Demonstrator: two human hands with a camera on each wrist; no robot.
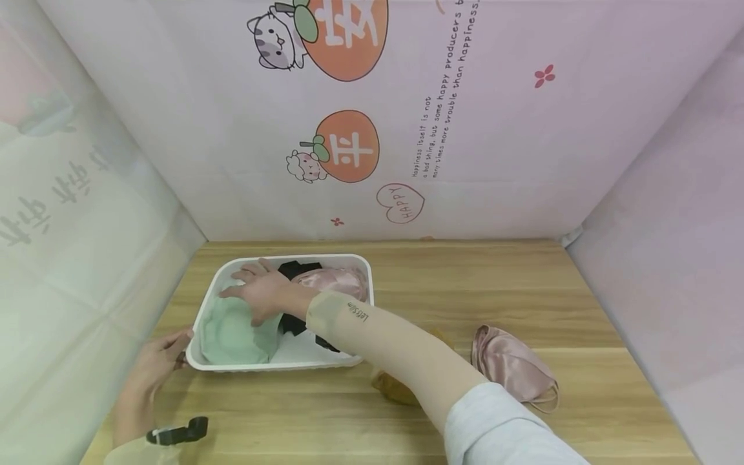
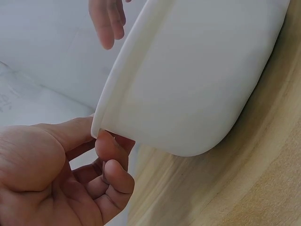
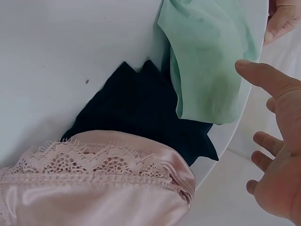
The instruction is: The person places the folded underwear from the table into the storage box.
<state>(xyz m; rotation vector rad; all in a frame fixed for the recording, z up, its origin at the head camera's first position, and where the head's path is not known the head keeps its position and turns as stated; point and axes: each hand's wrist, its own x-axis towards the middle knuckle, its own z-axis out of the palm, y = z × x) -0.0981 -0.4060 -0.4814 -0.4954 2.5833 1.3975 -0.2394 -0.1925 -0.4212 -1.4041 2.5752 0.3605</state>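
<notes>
A white plastic basin (image 1: 285, 368) stands on the wooden table, and my left hand (image 1: 154, 365) pinches the rim at its near left corner. In the left wrist view, thumb and curled fingers meet on that rim. Over the basin's left part, my right hand (image 1: 264, 294) has its fingers spread and holds nothing. Just below it lies a mint-green cloth garment (image 3: 207, 66), with the thumb at its edge in the right wrist view. Beside it are a black cloth piece (image 3: 136, 103) with a jagged edge and a pink satin garment (image 3: 94, 197) with lace trim, partly over the black one.
Right of the basin, a pink satin garment (image 1: 514, 365) with a thin strap lies on the table (image 1: 279, 420). A mustard-coloured cloth item (image 1: 395, 387) is partly hidden under my right forearm. Printed white sheets (image 1: 494, 161) wall in the table at the back and sides.
</notes>
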